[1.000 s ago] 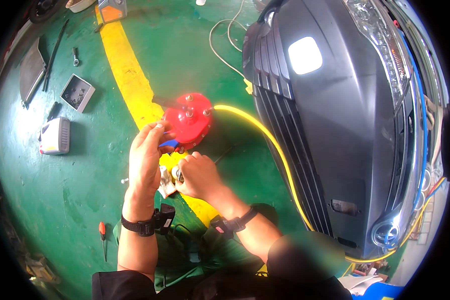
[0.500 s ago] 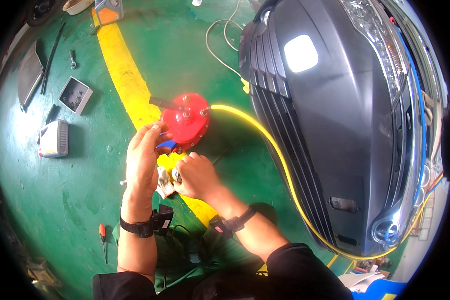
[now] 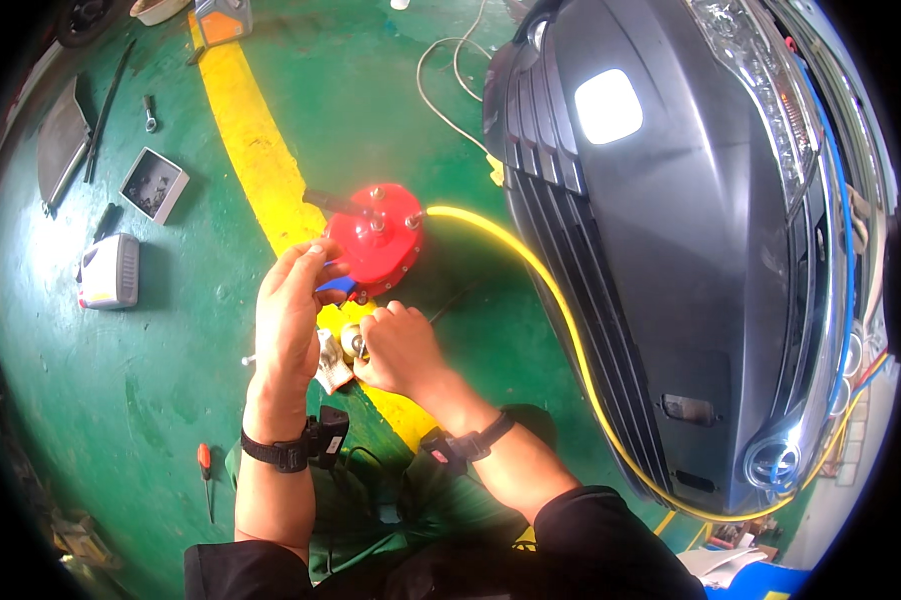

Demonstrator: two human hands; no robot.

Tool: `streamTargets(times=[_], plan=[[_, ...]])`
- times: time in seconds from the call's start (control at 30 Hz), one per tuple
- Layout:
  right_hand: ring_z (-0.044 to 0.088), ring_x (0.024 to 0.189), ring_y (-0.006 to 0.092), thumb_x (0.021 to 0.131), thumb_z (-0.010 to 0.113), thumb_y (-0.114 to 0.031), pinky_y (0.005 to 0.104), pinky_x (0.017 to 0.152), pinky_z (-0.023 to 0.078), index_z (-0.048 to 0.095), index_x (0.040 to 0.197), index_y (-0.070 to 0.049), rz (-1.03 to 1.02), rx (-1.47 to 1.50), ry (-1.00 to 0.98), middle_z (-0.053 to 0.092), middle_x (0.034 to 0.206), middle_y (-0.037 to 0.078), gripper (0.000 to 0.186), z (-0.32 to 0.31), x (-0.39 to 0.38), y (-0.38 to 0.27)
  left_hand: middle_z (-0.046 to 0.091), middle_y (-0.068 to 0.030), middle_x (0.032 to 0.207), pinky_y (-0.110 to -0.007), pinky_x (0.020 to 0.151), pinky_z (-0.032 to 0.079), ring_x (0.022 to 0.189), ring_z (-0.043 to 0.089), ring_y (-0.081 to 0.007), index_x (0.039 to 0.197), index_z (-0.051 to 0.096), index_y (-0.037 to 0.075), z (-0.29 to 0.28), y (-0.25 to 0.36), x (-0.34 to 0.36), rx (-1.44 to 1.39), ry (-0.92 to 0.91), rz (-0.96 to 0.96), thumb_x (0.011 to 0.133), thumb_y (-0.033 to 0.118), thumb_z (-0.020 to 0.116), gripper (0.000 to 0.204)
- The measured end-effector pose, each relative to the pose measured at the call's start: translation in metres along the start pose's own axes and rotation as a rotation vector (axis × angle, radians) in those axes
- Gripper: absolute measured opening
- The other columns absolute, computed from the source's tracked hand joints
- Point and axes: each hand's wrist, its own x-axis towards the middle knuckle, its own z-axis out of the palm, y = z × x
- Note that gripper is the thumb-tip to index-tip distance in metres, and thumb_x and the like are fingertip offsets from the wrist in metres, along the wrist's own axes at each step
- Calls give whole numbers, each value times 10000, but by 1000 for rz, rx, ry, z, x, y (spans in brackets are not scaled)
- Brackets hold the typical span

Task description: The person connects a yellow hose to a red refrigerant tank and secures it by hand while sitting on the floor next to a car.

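A round red tank [image 3: 376, 250] stands on the green floor, with metal fittings on its top and a dark handle [image 3: 337, 205] sticking out to the left. My left hand [image 3: 291, 290] is held beside its near left side, fingers loosely curled and apart. Behind those fingers shows a blue part [image 3: 339, 284] at the tank's side. My right hand [image 3: 403, 350] is closed just nearer than the tank. At its thumb is a small round piece [image 3: 353, 341] with a metal-looking centre, partly hidden. A crumpled whitish cloth or glove [image 3: 332, 365] lies between my hands.
A yellow hose [image 3: 546, 275] runs from the tank along a dark car bumper [image 3: 661, 260] on the right. On the left are a box of small parts [image 3: 155, 185], a whitish jug [image 3: 111, 272] and a red-handled screwdriver [image 3: 205, 470]. A yellow stripe [image 3: 246, 130] crosses the floor.
The view has shifted slightly, so the floor things sit a little further right and up. My hands keep nearly the same pose; the round piece by my right thumb shows more.
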Motion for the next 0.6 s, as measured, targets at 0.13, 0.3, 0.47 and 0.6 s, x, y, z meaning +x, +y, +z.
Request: streamTargets(times=[0.13, 0.3, 0.47, 0.6], plan=[[645, 849, 295, 676, 799, -284, 427, 738, 525, 669, 801, -51, -11, 24, 16, 666, 812, 112, 294, 1, 0, -1, 699, -98, 1153, -313, 839, 507, 1016, 663, -180, 1160, 668, 3, -1, -1, 1, -2, -12, 5, 1043, 180, 544, 246], [644, 840, 295, 678, 801, -286, 428, 731, 526, 668, 798, -57, -26, 65, 72, 664, 810, 107, 291, 2, 0, -2, 699, -97, 1152, -314, 841, 507, 1017, 663, -179, 1159, 668, 4, -1, -3, 1, -10, -12, 3, 1039, 181, 550, 244], [645, 835, 295, 673, 798, -285, 430, 728, 527, 667, 797, -56, -32, 35, 33, 662, 805, 107, 291, 5, -1, 0, 697, -95, 1152, -316, 845, 507, 1025, 660, -177, 1160, 669, 4, -2, 0, 0, -5, -4, 4, 1039, 181, 550, 245], [648, 838, 295, 668, 794, -275, 428, 732, 527, 669, 802, -54, -28, 40, 43, 668, 811, 112, 288, 4, -2, 0, 696, -92, 1150, -319, 845, 505, 1028, 659, -180, 1159, 667, 4, -1, 0, 0, 1, 1, 0, 1038, 185, 550, 248]])
